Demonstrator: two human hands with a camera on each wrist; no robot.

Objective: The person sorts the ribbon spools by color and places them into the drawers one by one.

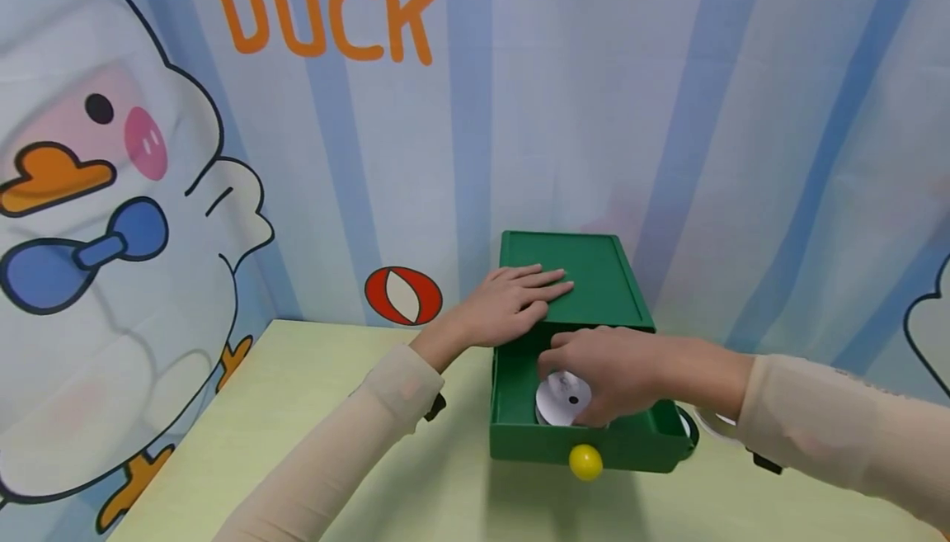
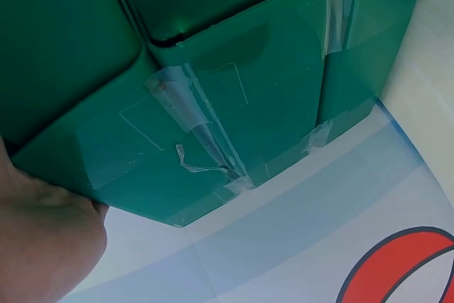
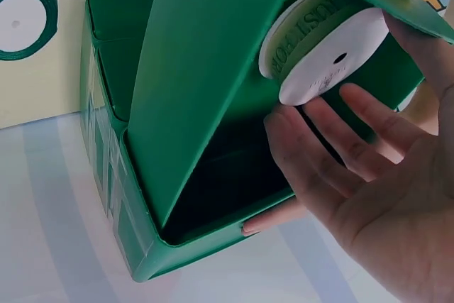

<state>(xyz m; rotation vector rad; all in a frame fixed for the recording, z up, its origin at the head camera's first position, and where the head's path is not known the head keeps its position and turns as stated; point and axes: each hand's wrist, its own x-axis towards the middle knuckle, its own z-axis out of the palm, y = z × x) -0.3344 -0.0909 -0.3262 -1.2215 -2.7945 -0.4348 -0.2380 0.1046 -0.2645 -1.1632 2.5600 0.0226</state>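
Note:
A green box [image 1: 586, 266] stands against the backdrop with its drawer [image 1: 519, 441] pulled out; a yellow ball-shaped knob [image 1: 585, 462] is on the drawer front. My left hand [image 1: 514, 304] rests on the box top, fingers spread and straight. Inside the drawer lies a spool of green ribbon [image 3: 333, 62] with white side discs and dark lettering on the ribbon. My right hand [image 1: 612, 365] reaches over the drawer's right side, fingertips at one edge of the spool and thumb at the other, pinching it. In the head view this hand partly covers the spool.
Another ribbon spool [image 3: 20, 20], dark green with a white disc, is beside the box on the right. Clear tape [image 2: 188, 108] runs over seams on the box's side. The pale yellow tabletop [image 1: 334, 377] meets a striped duck-print cloth [image 1: 579, 96] behind.

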